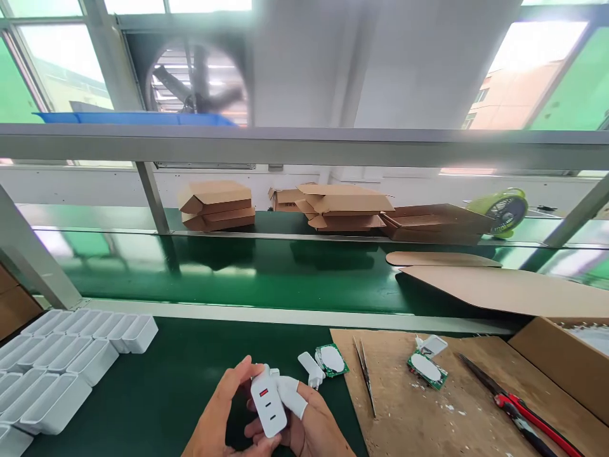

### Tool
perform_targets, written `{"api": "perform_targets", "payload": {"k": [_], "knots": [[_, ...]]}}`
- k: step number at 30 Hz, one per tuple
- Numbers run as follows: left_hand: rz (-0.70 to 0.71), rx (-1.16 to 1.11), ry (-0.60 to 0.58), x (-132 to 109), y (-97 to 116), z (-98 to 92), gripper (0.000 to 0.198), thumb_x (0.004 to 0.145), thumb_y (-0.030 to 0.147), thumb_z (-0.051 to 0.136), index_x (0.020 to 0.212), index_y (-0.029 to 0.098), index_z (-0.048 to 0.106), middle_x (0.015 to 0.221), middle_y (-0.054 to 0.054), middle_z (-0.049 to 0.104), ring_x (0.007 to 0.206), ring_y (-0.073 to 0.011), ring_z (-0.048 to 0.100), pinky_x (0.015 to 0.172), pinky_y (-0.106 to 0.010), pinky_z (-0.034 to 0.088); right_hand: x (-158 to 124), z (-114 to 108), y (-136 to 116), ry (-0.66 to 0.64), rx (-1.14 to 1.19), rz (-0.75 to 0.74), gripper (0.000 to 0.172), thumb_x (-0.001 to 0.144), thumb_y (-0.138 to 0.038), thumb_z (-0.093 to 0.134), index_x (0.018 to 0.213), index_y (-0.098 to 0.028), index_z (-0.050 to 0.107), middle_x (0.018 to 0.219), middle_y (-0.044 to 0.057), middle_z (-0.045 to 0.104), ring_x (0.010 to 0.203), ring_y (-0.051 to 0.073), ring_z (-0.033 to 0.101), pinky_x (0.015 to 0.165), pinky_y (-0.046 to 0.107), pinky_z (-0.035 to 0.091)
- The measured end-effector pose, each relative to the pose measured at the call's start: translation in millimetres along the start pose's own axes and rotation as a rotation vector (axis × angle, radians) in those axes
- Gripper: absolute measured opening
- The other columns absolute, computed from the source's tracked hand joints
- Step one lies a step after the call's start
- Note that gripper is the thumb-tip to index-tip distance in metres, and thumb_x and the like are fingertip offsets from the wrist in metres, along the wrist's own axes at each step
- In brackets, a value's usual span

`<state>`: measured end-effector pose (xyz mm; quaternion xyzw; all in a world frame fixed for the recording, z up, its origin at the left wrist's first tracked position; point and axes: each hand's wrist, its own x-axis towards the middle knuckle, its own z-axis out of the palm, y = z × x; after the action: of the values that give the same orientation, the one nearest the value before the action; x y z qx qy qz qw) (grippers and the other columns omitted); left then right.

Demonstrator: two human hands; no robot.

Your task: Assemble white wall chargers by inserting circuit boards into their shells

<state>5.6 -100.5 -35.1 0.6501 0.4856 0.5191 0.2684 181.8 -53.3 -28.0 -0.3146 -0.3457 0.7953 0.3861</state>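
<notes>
A white charger (pixel 269 406) with one red-lined port and two small slots on its face is held between both hands at the bottom middle. My left hand (pixel 216 409) grips it from the left, with fingers round its top and lower edge. My right hand (pixel 316 422) closes on it from the right; white wrapping covers the thumb. Just beyond the right hand lie a small white plastic piece (pixel 311 368) and a green circuit board (pixel 332 360) with a white pad on it. The charger's underside is hidden.
White compartment trays (pixel 61 368) stand at left. On a cardboard sheet (pixel 390 412) at right lie tweezers (pixel 365 377), another circuit board (pixel 428 369) and red-handled cutters (pixel 518 409). Beyond are an open carton (pixel 561 362), a green belt (pixel 285 273), cardboard boxes (pixel 349 206) and a fan (pixel 507 212).
</notes>
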Motion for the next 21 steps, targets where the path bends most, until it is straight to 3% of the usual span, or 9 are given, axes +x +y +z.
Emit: {"api": "perform_targets", "payload": {"k": [6,11,14,17,21], "knots": [[0.049,0.003,0.002,3,8,-1.7,0.075,0.089,0.032,0.073,0.158,0.031,0.042,0.142,-0.01,0.068,0.129,-0.033,0.069,0.104,-0.042,0.062,-3,0,1,0.048,-0.015,0.027,0.061,0.076,-0.062,0.082,0.113,-0.014,0.074,0.091,0.014,0.078,0.087,0.033,0.079,0.085,0.051,0.062],[0.061,0.002,0.002,3,10,-1.5,0.076,0.088,0.029,0.072,0.158,0.037,0.041,0.142,-0.007,0.068,0.13,-0.0314,0.068,0.106,-0.04,0.06,-4,2,-2,0.052,-0.026,0.043,0.064,0.075,-0.062,0.083,0.115,-0.013,0.073,0.092,0.014,0.078,0.085,0.033,0.079,0.085,0.052,0.061],[0.07,-0.002,0.011,3,9,-1.5,0.077,0.088,0.028,0.073,0.157,0.038,0.042,0.14,-0.006,0.069,0.127,-0.0307,0.069,0.106,-0.041,0.06,-7,7,-8,0.058,-0.027,0.045,0.068,0.072,-0.065,0.084,0.113,-0.012,0.073,0.092,0.015,0.079,0.079,0.031,0.079,0.076,0.044,0.061],[0.092,-0.014,0.004,4,7,-1.6,0.078,0.087,0.027,0.074,0.158,0.035,0.043,0.141,-0.007,0.069,0.125,-0.0308,0.07,0.107,-0.043,0.06,-13,14,-17,0.004,-0.035,0.045,0.06,0.078,-0.063,0.082,0.11,-0.013,0.073,0.093,0.014,0.079,0.078,0.028,0.079,0.072,0.036,0.058],[0.101,-0.001,-0.005,5,8,-3.2,0.076,0.088,0.03,0.075,0.157,0.035,0.044,0.14,-0.006,0.069,0.125,-0.0309,0.07,0.107,-0.042,0.06,-16,19,-22,-0.005,-0.038,0.059,0.063,0.075,-0.066,0.082,0.11,-0.014,0.073,0.092,0.012,0.079,0.079,0.029,0.079,0.078,0.042,0.06]]}}
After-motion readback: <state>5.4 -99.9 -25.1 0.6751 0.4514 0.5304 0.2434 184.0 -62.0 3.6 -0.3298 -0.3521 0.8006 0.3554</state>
